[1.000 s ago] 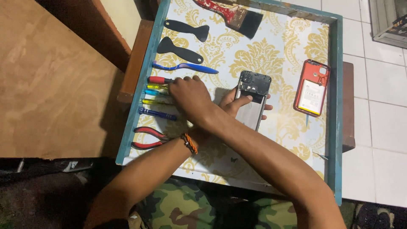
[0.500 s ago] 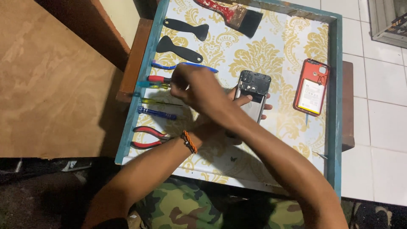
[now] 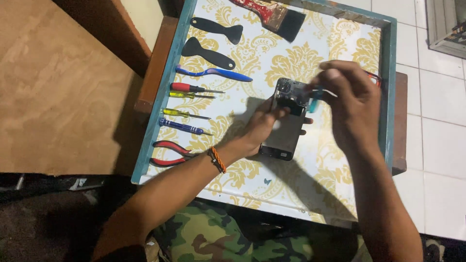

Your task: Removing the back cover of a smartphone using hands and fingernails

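An opened black phone (image 3: 286, 138) with its back off lies on the patterned lining of a teal-rimmed tray (image 3: 390, 97). My left hand (image 3: 259, 128), with an orange bracelet at the wrist, is shut on the phone's left edge. My right hand (image 3: 352, 99) hovers at the phone's upper right corner, pinching a small screwdriver with a light blue handle (image 3: 313, 99). Its tip is hidden, so I cannot tell whether it touches the phone. A red-orange back cover (image 3: 374, 77) shows only as a sliver behind my right hand.
Tools lie in a row along the tray's left side: two black pry tools (image 3: 208, 51), a blue tool (image 3: 213, 73), red (image 3: 187, 88), yellow (image 3: 177, 113) and blue (image 3: 179, 126) screwdrivers, red pliers (image 3: 170, 153). A paintbrush (image 3: 276, 17) lies at the top. Wooden surface (image 3: 58, 87) left, tiled floor (image 3: 432, 121) right.
My right hand, which reached across to the screwdriver row, has come back right to the phone's top with the light blue screwdriver. The left hand stayed on the phone.
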